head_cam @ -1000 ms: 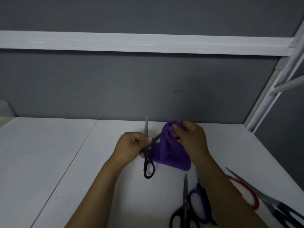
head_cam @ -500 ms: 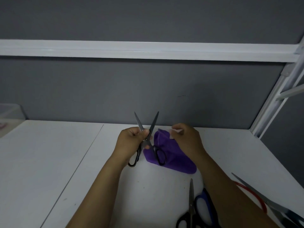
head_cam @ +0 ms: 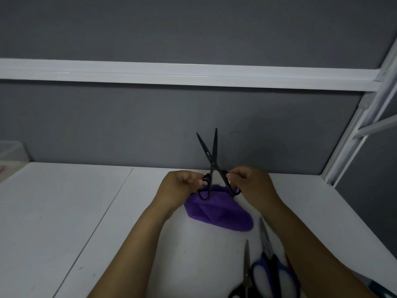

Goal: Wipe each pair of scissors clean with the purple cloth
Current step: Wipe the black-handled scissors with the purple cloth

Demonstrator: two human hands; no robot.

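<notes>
All-black scissors (head_cam: 211,155) stand upright above the table, blades spread apart and pointing up. My left hand (head_cam: 179,187) grips the left handle loop and my right hand (head_cam: 251,183) pinches the right handle loop. Below them the purple cloth (head_cam: 221,214) lies crumpled on the white table, held by neither hand. Near the front right lie black-handled scissors (head_cam: 246,269) and blue-handled scissors (head_cam: 267,254), partly hidden under my right forearm.
The white table (head_cam: 64,211) has a seam running diagonally on its left. A grey partition wall with a white rail stands close behind. A white frame post (head_cam: 352,147) rises at the right. A translucent box (head_cam: 10,150) sits at the far left.
My right hand let go of the cloth, which dropped onto the table, and took the scissors' right handle. The scissors turned blades-up and rose higher.
</notes>
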